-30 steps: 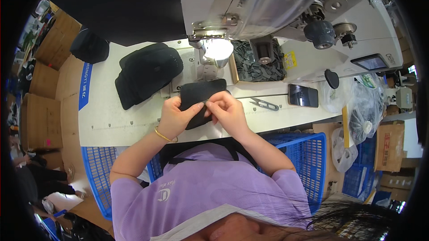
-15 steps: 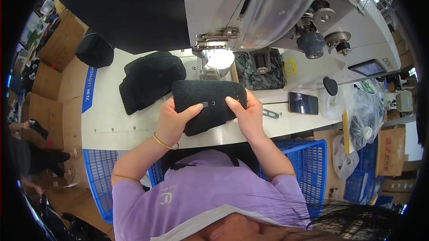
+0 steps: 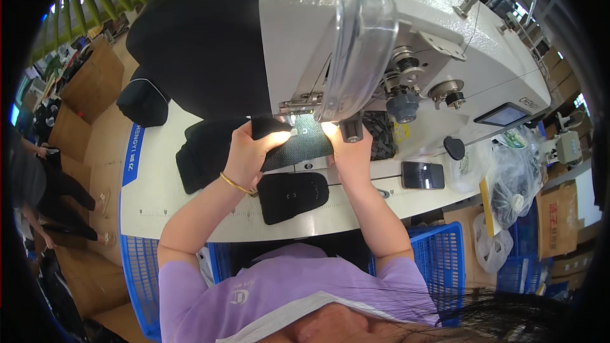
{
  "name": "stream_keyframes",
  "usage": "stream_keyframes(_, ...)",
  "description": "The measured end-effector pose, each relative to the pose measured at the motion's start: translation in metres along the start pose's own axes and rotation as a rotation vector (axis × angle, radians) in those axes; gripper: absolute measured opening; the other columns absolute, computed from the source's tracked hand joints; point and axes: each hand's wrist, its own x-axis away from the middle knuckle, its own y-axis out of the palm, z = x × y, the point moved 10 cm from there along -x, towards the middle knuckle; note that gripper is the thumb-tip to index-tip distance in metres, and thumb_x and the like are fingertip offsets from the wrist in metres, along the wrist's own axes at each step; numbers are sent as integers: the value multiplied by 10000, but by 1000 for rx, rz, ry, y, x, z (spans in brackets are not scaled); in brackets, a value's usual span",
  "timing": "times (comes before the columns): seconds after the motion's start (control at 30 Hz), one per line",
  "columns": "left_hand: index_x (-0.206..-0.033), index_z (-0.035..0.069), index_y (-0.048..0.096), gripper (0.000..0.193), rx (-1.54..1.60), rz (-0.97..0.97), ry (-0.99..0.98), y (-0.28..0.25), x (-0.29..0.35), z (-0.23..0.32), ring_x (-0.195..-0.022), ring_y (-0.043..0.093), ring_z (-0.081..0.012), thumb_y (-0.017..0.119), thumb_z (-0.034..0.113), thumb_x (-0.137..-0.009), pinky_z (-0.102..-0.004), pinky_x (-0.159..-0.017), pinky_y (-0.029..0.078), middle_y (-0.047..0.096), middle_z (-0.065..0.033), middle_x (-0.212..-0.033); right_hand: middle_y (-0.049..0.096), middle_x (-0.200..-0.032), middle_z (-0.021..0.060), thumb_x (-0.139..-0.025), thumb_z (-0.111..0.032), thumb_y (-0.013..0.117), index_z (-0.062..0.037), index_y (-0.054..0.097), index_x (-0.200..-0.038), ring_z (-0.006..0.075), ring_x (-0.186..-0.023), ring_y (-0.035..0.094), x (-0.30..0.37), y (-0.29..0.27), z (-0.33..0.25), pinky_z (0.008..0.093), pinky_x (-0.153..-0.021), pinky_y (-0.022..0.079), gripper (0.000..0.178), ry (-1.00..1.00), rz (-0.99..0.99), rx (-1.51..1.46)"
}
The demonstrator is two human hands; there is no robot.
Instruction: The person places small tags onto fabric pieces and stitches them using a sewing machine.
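Dark fabric piece [image 3: 304,150]: centre of frame, in the lit zone at the front of the sewing machine's head [image 3: 293,31]; whether it rests on the bed or is held just above cannot be told. A small light tab [image 3: 293,132] shows on its upper face, beside the left thumb.

Left hand [image 3: 253,153]: fingers clamped on the left side of the piece, thumb on top. Right hand [image 3: 351,152]: fingers clamped on the right side, thumb on top near the far edge; the undersides of both grips are hidden.

Handling, as judged: even, light tension between the hands should hold the cloth flat without stretching its weave. The left thumb ought to steady the tab squarely yet stay clear of the needle area.

Outward: a second black piece [image 3: 293,197] lies on the worktop [image 3: 190,217], just below the held one; it should not be dragged along. A dark stack [image 3: 206,155] lies left; phone [image 3: 422,176] well to the right.
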Motion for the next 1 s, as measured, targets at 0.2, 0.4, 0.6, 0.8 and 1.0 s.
stream_keyframes(0.2,-864,-24,635,111,-29,53,-34,-8,-14,1,-710,649,-139,655,-33,-754,-259,-639,544,667,-87,-822,631,-931,16,-877,-33,563,-14,610,-1012,78,-874,519,-20,0,10,250,-792,419,144,-133,-7,-19)
stream_keyframes(0.4,-823,-25,651,66,-16,19,-18,-4,-17,4,-679,645,-142,651,-35,-758,-256,-640,536,670,-85,-808,640,-937,27,-869,-37,572,-14,608,-1021,85,-869,525,-21,2,11,250,-808,420,158,-153,-15,-54)
stream_keyframes(0.6,-924,-31,660,148,-76,-12,-32,-7,-19,1,-765,646,-145,621,-49,-782,-262,-710,526,680,-85,-887,645,-923,40,-872,-48,565,-10,604,-1023,101,-857,533,-19,1,8,262,-798,425,160,-108,0,24)
stream_keyframes(0.8,-907,-24,663,124,-92,-29,-98,-11,-21,-4,-761,641,-133,620,-33,-792,-258,-689,514,677,-75,-871,610,-761,41,-890,-67,556,-29,582,-987,83,-590,555,-16,10,4,250,-515,444,107,38,-56,-97)
stream_keyframes(1.0,-941,-15,617,132,-156,158,-153,-9,-8,7,-757,625,-129,605,19,-815,-270,-674,512,651,-75,-884,549,-629,3,-897,-70,548,-28,558,-939,67,-460,498,-19,5,7,244,-407,382,60,41,-39,-45)
